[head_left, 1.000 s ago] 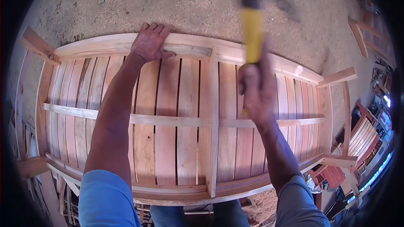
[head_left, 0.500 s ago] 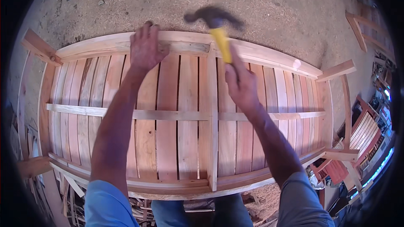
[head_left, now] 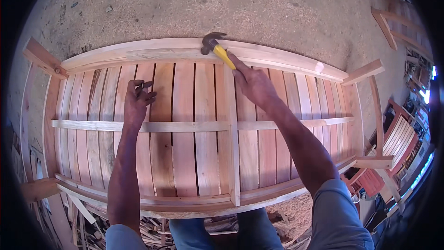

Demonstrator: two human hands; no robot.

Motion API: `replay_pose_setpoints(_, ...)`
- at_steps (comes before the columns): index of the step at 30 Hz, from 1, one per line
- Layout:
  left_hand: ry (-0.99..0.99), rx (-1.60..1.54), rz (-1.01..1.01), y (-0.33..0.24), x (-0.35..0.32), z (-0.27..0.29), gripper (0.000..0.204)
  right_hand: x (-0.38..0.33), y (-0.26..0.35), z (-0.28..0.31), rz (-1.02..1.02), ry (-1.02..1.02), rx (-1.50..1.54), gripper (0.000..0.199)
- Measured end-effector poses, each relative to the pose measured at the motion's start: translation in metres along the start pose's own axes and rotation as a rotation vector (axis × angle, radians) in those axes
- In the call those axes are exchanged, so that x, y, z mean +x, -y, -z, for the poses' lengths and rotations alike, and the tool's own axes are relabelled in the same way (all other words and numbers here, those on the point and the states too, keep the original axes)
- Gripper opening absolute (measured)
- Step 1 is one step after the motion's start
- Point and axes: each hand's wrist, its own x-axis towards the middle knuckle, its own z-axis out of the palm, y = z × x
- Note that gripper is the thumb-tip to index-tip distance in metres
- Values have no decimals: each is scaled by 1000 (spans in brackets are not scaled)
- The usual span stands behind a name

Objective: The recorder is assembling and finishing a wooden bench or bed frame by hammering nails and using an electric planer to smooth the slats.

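Note:
My right hand (head_left: 252, 78) is wrapped around the yellow handle of a claw hammer (head_left: 223, 56). The dark hammer head is over the far rail (head_left: 171, 54) of a wooden slatted frame, near the middle crosspiece (head_left: 232, 157). Whether the head touches the rail I cannot tell. My left hand (head_left: 137, 99) hovers over the slats (head_left: 185, 92), left of the middle, its fingers curled and pinched together. Something small and thin seems to show between the fingertips, too small to name.
Wooden legs stick up at the frame's corners, such as the far left leg (head_left: 44, 58) and far right leg (head_left: 365, 72). A long batten (head_left: 185, 126) crosses the slats. Wood scraps (head_left: 152, 227) and sawdust lie on the near floor. Reddish slatted furniture (head_left: 393, 143) stands at right.
My left hand has come off the far rail, back over the slats, and its fingers have curled. The hammer has come down and left, from beyond the rail to above it.

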Motion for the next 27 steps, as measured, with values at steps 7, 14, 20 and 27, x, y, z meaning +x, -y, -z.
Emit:
replay_pose_setpoints(7,-87,339,-290,21,15,7,26,-10,52,18,3,-337,547,62)
replay_pose_setpoints(14,-179,166,-367,3,69,-40,27,4,18,-18,-93,149,-125,70)
replay_pose_setpoints(20,-137,378,-508,-2,106,-73,25,-10,26,-27,-122,93,-17,71)
replay_pose_setpoints(27,-250,423,-549,7,117,-72,22,-13,72,-23,-123,-25,169,67)
